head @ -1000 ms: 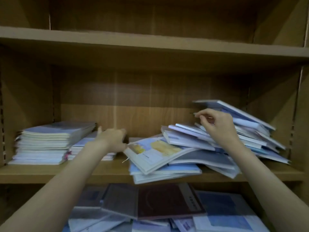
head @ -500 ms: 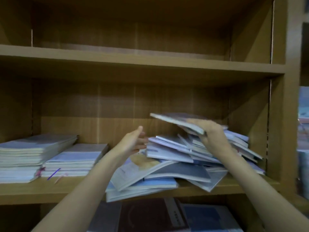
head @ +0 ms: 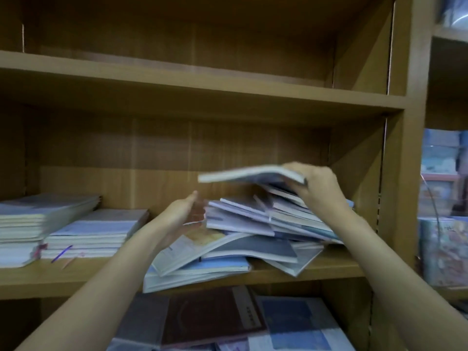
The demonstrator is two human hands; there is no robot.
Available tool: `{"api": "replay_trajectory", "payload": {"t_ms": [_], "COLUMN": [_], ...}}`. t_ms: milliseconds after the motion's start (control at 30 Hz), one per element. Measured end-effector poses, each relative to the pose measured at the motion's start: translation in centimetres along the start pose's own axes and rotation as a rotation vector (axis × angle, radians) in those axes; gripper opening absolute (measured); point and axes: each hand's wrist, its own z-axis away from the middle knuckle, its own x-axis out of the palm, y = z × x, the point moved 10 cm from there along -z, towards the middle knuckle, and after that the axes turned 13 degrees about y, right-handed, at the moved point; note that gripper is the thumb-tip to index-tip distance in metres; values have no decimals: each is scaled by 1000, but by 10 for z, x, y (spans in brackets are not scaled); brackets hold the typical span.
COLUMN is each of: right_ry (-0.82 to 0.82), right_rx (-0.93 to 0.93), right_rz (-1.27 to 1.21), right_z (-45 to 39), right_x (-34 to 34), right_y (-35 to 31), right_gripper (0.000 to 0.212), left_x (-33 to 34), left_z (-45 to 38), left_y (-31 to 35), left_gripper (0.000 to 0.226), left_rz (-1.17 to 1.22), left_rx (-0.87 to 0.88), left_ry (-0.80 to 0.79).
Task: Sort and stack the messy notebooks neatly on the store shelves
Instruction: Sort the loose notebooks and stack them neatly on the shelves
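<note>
Moved: the lifted notebook (head: 253,174) now rides higher above the messy pile (head: 253,231) than half a second ago.
Right hand (head: 316,183): grips the notebook's right edge.
Left hand (head: 183,214): fingers spread, holding nothing, beside the pile.
Neat stacks (head: 76,229): left on the middle shelf (head: 76,277).

We see dim, warm light | deep shadow beneath the upper shelf (head: 202,97) | motion blur throughout | verticals bow at the edges
</note>
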Motion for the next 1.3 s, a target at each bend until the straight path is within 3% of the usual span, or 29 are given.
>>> {"api": "replay_trajectory", "payload": {"t_ms": [133, 233, 300, 367, 433, 467, 567, 633, 700, 800, 867, 1000, 1100, 1200, 1300], "right_ry": [156, 121, 2, -256, -467, -496, -493, -508, -555, -665, -679, -673, -609, -447, -562], "right_rx": [136, 205, 154, 78, 11, -4, -47, -72, -42, 1, 10, 16, 104, 99, 18], "right_rz": [-204, -340, -330, -231, -86, -34, 27, -25, -81, -63, 28, 110, 22, -92, -124], "right_z": [-41, -43, -37, -22, -5, 0, 2, 5, 12, 28, 33, 41, 49, 63, 90], "right_x": [-19, -10, 11, 47, 71, 75, 80, 93, 111, 146, 159, 165, 137, 92, 89], "right_y": [25, 44, 41, 31, 25, 23, -3, -30, -47, -59, -62, -66, -67, -83, -115], "right_gripper": [17, 9, 9, 16, 21, 21, 18, 18, 21, 27, 31, 47, 58, 55, 79], "left_x": [14, 20, 20, 11, -10, -20, -32, -34, -37, -45, -43, -44, -58, -79, -91], "left_z": [9, 15, 15, 19, 20, 22, 37, 50, 59, 84, 105, 123, 128, 109, 79], "left_y": [-4, 1, 2, 5, 10, 12, -13, -26, -24, -5, 4, 7, 13, 7, 5], "left_gripper": [15, 13, 16, 18, 13, 15, 50, 66, 55, 31, 19, 30, 28, 49, 66], "left_rz": [-211, -48, 47, 3, -282, -501, -1062, -1236, -1321, -1355, -1410, -1362, -1123, -1100, -992], "left_rx": [60, 0, -45, -17, 138, 251, 420, 504, 664, 920, 1107, 1312, 1327, 1300, 1083], "left_ry": [-100, -80, -73, -45, 8, 8, -169, -211, -110, 137, 215, 294, 302, 284, 146]}}
